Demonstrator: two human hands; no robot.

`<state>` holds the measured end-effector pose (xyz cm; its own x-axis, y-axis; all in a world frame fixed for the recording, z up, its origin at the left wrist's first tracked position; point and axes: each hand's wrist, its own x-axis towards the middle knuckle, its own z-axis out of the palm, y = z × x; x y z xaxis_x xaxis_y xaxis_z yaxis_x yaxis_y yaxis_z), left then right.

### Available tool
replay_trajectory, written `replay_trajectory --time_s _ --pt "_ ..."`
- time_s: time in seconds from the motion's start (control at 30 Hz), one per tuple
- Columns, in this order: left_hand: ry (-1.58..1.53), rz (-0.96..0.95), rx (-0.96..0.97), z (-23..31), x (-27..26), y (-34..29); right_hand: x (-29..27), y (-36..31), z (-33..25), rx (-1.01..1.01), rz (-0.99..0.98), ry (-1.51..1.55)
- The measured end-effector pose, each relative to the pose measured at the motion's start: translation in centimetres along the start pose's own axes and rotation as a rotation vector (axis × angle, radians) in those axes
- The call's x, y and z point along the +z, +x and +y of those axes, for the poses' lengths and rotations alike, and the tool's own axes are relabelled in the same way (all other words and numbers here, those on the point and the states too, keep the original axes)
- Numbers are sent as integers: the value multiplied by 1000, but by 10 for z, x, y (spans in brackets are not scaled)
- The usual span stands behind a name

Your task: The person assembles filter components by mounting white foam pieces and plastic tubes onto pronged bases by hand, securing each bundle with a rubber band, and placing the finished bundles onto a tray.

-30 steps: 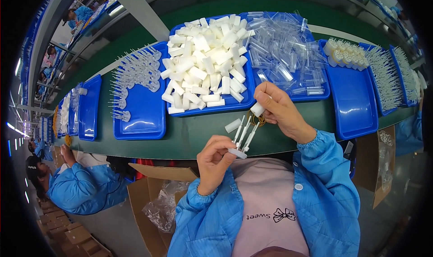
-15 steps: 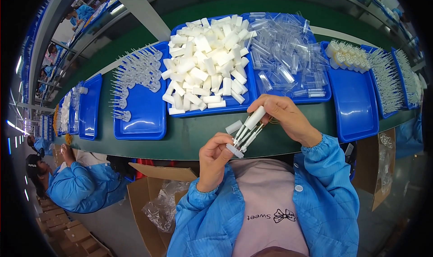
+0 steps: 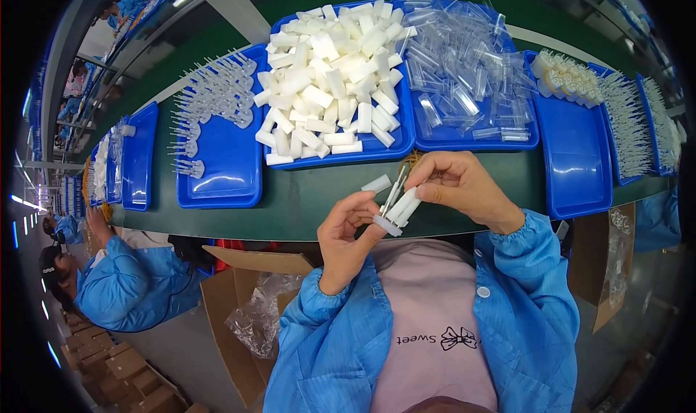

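"Green tabletop fills the view ahead of you, and blue trays run along the table. Where are your hands in all this?"

"Your left hand pinches the white base near the table's front edge. Thin rods stand up from it, leaning away from you."

"And the right?"

"Your right hand is closed around a white tube, low beside the rods and close to the base. Your fingers hide its upper end, so I can't tell how far over a rod it sits."

"What could go wrong from there?"

"If your left thumb slips, the base could tip and the tube could push a rod sideways, perhaps bending it. Pressing at a slant could cause the same."

"Anything around you to mind?"

"Yes. A loose tube lies on the table just beyond your left fingers; a knock could roll it away. Yellowish bands lie just past your right fingers and could snag on a fingertip. Behind them, the heap of white tubes rises above its tray, so a bump to the rim could spill some. Clear tubes fill the tray beside it."
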<state>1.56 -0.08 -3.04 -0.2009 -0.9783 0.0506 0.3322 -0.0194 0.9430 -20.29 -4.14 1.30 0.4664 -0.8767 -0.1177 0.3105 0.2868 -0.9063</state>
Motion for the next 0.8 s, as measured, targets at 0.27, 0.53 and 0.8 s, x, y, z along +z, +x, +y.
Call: replay_trajectory --time_s 0.27,0.53,0.8 --pt "266 17 160 -5 -3 -11 10 -1 2 14 40 -31" --pt "580 72 384 11 -7 -11 9 16 -3 113 -44 39" --pt "814 28 544 17 -4 -10 0 25 -8 232 -160 -47"
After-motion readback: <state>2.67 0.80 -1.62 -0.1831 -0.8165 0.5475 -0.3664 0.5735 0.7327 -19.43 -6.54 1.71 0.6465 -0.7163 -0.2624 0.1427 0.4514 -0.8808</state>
